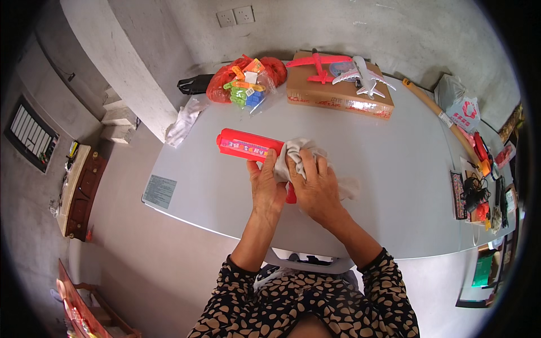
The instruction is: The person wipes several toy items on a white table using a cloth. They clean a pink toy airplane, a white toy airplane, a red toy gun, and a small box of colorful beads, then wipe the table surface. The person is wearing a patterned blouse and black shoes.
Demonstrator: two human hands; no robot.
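- Currently gripping a red toy [242, 145] with the left hand [267, 188].
- Clutching a cloth [292, 151] against it with the right hand [315, 190] — over the grey surface [197, 180].

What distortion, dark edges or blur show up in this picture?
Head view: the table has its front edge bent into a curve; head view: corners fall to black; head view: the red plastic piece and pale cloth look fairly sharp, without obvious motion blur.
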